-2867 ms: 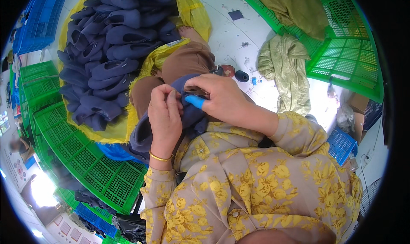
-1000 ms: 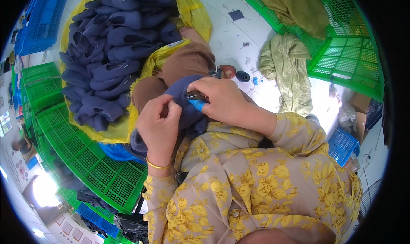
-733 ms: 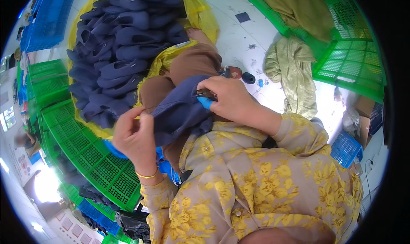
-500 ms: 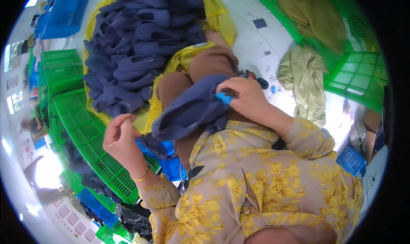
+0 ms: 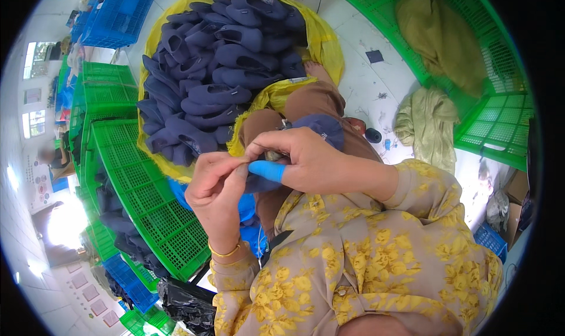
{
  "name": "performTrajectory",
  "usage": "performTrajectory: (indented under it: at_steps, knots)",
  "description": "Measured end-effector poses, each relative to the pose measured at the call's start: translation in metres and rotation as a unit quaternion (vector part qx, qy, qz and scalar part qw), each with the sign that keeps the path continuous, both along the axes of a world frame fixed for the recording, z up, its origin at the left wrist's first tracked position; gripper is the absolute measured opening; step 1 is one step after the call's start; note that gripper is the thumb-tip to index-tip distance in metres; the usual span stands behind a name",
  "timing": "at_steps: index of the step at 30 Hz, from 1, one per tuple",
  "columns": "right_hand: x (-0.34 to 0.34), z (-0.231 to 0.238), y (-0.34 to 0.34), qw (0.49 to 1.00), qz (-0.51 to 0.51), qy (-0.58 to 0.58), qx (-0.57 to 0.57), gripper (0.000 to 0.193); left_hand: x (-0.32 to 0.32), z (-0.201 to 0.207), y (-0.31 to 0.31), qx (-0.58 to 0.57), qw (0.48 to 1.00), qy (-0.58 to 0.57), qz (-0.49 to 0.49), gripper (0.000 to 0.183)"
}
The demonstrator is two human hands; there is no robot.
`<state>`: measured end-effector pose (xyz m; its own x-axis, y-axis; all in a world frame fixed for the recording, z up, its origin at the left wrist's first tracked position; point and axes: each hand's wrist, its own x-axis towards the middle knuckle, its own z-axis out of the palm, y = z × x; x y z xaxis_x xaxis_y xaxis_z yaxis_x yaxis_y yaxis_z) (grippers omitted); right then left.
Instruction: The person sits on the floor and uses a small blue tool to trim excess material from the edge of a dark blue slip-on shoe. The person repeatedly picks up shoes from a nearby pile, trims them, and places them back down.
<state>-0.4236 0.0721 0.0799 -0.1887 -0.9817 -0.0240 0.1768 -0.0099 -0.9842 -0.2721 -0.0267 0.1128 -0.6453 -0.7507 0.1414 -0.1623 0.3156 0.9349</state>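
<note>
Over my lap, my left hand [image 5: 219, 186] and my right hand [image 5: 321, 162] meet with thumb and fingertips pinched together. What they pinch is too small to make out. A blue cover [image 5: 268, 170] wraps my right thumb. Something partly hidden shows beneath my right palm. A dark blue slip-on shoe [image 5: 325, 130] lies on my thighs, mostly covered by the right hand. Many matching shoes [image 5: 215, 97] are heaped just beyond my knees in a yellow sack [image 5: 329, 39].
Green plastic crates [image 5: 150, 206] stand along my left, with dark pieces beside them. At right another green crate [image 5: 494, 121] holds an olive cloth [image 5: 438, 36]; a pale green cloth [image 5: 428, 124] hangs near it. A black plastic bag [image 5: 187, 303] sits lower left.
My hands were apart, with a thread stretched from the left hand to the shoe and a dark object in the right. Now their fingertips meet, and the shoe rests lower on the lap.
</note>
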Motion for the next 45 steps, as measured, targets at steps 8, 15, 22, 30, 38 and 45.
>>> performTrajectory:
  at_steps: [8,15,22,30,38,45]
  knots:
    - [0.009,-0.013,0.006,0.994,-0.050,-0.099,-0.013,0.003,0.004,-0.003,0.010,-0.034,0.998,-0.002,0.046,0.012]
    - [-0.001,-0.008,0.027,0.993,-0.093,-0.071,0.022,0.000,0.012,-0.013,0.006,0.035,0.996,0.034,0.071,0.013]
    - [-0.014,-0.003,0.040,0.989,-0.125,-0.083,-0.005,0.003,0.014,-0.019,0.004,0.101,0.991,0.047,0.074,0.013]
    - [-0.017,-0.007,0.042,0.986,-0.097,-0.136,-0.009,0.006,-0.005,-0.018,0.014,0.190,0.980,0.031,-0.055,0.021]
    - [-0.018,-0.013,0.044,0.978,-0.086,-0.190,-0.025,0.008,-0.023,-0.015,0.018,0.135,0.979,0.009,-0.149,0.020]
    - [-0.017,-0.015,0.044,0.982,-0.084,-0.168,-0.025,0.009,-0.026,-0.016,0.019,0.084,0.987,-0.008,-0.139,0.013]
